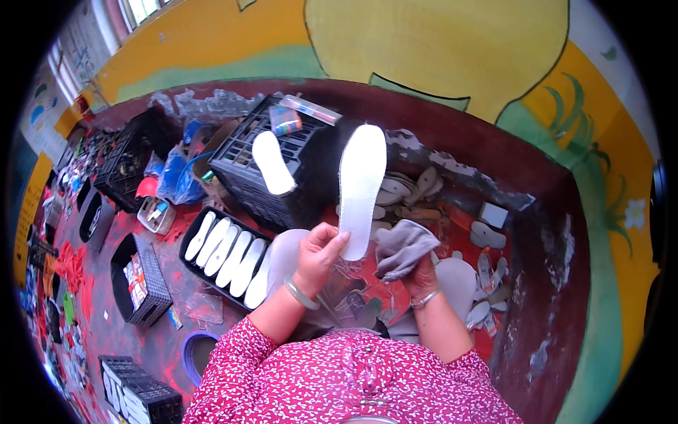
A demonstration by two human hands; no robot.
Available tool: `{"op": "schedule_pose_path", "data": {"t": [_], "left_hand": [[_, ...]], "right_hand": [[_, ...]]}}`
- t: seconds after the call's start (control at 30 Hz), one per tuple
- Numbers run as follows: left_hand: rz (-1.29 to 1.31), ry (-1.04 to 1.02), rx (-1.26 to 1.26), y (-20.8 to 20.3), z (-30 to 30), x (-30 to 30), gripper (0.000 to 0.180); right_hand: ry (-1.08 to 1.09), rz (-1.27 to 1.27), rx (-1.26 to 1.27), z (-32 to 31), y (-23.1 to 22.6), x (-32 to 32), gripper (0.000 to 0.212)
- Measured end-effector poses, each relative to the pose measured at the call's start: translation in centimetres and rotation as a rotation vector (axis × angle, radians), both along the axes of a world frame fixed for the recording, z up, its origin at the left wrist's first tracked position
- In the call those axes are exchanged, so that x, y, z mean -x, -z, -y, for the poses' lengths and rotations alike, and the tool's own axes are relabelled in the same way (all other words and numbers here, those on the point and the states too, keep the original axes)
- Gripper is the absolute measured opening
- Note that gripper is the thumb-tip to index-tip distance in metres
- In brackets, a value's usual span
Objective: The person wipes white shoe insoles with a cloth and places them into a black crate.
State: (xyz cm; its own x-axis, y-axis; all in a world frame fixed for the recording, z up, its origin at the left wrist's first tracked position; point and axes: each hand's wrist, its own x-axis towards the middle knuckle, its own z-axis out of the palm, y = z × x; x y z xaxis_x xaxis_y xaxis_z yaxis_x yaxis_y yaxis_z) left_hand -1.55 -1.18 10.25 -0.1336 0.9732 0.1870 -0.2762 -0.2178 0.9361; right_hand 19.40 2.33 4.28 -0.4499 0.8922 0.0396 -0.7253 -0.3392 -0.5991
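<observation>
My left hand (318, 254) holds a long white shoe insole (361, 185) upright by its lower end, in front of me. My right hand (421, 272) grips a crumpled grey cloth (402, 249) just to the right of the insole's bottom. A second white insole (272, 162) lies on top of an upturned black crate (248, 169) beyond my left hand. A black tray (200, 219) to the left holds several white insoles (229, 253) laid side by side.
A pile of loose insoles and sole pieces (413, 192) lies on the red floor ahead and to the right. Black crates and baskets (140, 279) stand along the left. A blue plastic bag (176, 177) sits by the crate. A painted wall (438, 49) rises behind.
</observation>
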Motion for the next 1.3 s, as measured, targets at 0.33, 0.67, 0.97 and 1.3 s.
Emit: {"op": "schedule_pose_path", "data": {"t": [0.33,0.67,0.97,1.3], "left_hand": [[-0.049,0.371,0.186,3.4,1.5,-4.0,0.018],[-0.247,0.595,0.325,4.6,1.3,-2.4,0.021],[-0.179,0.618,0.463,4.0,2.0,-0.3,0.018],[0.448,-0.098,0.065,-0.1,-0.5,3.7,0.016]], "right_hand": [[0.288,0.326,0.085,2.5,0.1,1.7,0.028],[0.406,0.128,0.295,1.1,-1.0,-0.8,0.031],[0.590,0.147,0.282,0.0,-2.2,-2.4,0.025],[0.249,0.353,0.242,0.7,0.8,0.0,0.022]]}}
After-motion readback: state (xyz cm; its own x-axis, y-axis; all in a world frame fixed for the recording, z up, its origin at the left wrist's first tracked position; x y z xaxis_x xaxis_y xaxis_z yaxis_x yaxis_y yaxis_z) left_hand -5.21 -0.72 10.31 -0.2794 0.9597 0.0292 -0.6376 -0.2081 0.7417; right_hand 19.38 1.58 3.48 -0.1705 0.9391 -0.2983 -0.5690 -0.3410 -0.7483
